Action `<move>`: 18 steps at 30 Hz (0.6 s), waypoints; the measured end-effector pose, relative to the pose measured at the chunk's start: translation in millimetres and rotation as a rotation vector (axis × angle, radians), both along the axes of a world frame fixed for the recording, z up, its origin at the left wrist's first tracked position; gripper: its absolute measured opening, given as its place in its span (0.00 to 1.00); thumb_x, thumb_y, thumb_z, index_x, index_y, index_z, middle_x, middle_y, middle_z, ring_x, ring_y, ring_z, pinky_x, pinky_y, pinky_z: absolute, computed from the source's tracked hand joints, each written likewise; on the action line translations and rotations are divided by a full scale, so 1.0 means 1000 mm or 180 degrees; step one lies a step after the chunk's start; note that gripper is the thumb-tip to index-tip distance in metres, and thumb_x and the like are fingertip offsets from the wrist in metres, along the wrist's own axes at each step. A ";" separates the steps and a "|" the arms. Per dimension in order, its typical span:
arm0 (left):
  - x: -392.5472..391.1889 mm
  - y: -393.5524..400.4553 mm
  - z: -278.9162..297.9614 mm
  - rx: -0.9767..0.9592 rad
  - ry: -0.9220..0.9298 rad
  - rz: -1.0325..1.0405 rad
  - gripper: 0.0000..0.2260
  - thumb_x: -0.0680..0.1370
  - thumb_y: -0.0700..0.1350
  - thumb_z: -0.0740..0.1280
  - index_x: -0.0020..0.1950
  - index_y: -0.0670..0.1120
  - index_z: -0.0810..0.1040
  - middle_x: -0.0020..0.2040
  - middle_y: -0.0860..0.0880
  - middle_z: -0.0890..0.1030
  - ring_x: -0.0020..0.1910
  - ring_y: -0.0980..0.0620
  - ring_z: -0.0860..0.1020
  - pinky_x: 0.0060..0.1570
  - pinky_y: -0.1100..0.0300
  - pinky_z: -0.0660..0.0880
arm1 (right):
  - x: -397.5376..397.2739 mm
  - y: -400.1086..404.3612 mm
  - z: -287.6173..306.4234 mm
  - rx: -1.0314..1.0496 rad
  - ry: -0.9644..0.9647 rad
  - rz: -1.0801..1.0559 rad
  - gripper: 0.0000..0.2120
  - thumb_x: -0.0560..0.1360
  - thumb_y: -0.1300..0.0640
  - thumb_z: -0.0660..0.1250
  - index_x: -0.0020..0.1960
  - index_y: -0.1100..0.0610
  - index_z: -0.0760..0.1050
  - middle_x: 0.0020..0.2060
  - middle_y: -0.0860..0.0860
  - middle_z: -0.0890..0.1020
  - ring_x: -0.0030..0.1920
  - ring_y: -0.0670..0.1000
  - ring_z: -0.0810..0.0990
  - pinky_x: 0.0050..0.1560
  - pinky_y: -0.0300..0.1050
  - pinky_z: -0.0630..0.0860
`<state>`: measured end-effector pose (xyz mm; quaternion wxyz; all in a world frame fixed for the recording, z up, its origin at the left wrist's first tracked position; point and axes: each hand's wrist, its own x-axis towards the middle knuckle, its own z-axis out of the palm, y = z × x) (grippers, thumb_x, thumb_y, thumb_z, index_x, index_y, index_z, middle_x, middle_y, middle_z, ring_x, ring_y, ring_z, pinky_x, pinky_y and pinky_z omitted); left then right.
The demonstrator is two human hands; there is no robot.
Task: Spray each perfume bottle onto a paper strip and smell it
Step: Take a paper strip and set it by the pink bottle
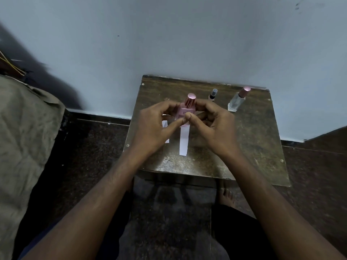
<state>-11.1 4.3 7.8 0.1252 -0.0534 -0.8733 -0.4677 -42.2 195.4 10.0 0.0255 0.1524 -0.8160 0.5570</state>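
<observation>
**Two hands on the pink bottle, cap not yet off**

Both hands meet over the stool (249, 147). The left hand (154, 126) and the right hand (212, 124) curl round the pink bottle (185, 112) from either side, thumbs touching in front of it, fingers wrapped behind. It stands upright between them, its pink cap (191, 100) on and rising clear above the fingers.

By my reading, the step in hand is taking up the first bottle. Next, one hand must hold the body while the other pulls the cap off; then a strip has to be lifted and the nozzle aimed at it.

Counted outward from the hands:
- Bottles: three. The pink one is in the grip; a small dark-capped bottle (213, 94) stands just beyond the right hand; a clear bottle (237, 102) with a pink cap stands further to the right, well apart from the fingers.
- Strips: two in view. A long strip (183, 141) lies flat between the wrists, running from under the pink bottle toward the person; a second strip (165, 124) lies partly hidden under the left hand. Any other strip beneath the hands cannot be told.
</observation>
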 end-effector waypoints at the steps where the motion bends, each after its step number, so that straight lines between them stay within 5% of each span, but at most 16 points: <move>1: 0.001 0.002 0.002 -0.0003 -0.0038 -0.0038 0.15 0.79 0.51 0.77 0.64 0.49 0.84 0.55 0.56 0.86 0.54 0.60 0.84 0.56 0.56 0.83 | 0.003 0.002 0.001 -0.0133 -0.0050 -0.0041 0.16 0.78 0.52 0.77 0.65 0.49 0.82 0.51 0.48 0.88 0.46 0.50 0.89 0.47 0.57 0.86; 6: 0.007 0.012 0.010 -0.0049 -0.0097 -0.0039 0.15 0.78 0.48 0.79 0.63 0.48 0.85 0.54 0.56 0.87 0.53 0.62 0.84 0.53 0.69 0.80 | 0.004 0.008 0.005 -0.0404 -0.0005 -0.0363 0.10 0.77 0.55 0.78 0.57 0.56 0.86 0.50 0.54 0.86 0.40 0.55 0.86 0.40 0.55 0.84; 9: 0.009 0.017 0.009 -0.0043 -0.0113 0.0021 0.15 0.77 0.49 0.79 0.63 0.48 0.85 0.53 0.57 0.87 0.52 0.66 0.83 0.51 0.74 0.78 | 0.004 0.009 0.006 -0.0309 0.0160 -0.0343 0.09 0.78 0.55 0.77 0.56 0.57 0.86 0.50 0.53 0.85 0.39 0.49 0.83 0.39 0.46 0.81; 14: 0.005 0.024 0.007 -0.0081 -0.0173 0.0018 0.14 0.76 0.47 0.80 0.61 0.49 0.86 0.52 0.58 0.86 0.50 0.71 0.82 0.49 0.78 0.75 | 0.001 0.020 0.019 -0.0477 0.0326 -0.0641 0.10 0.80 0.53 0.76 0.56 0.58 0.83 0.47 0.51 0.87 0.46 0.53 0.87 0.46 0.52 0.85; 18: 0.004 0.024 0.005 -0.0009 -0.0118 0.0061 0.15 0.76 0.47 0.80 0.62 0.49 0.86 0.52 0.60 0.85 0.50 0.71 0.81 0.49 0.78 0.75 | -0.004 0.051 0.011 0.1134 0.0293 -0.1034 0.08 0.76 0.49 0.79 0.46 0.54 0.84 0.36 0.42 0.83 0.34 0.38 0.81 0.38 0.25 0.73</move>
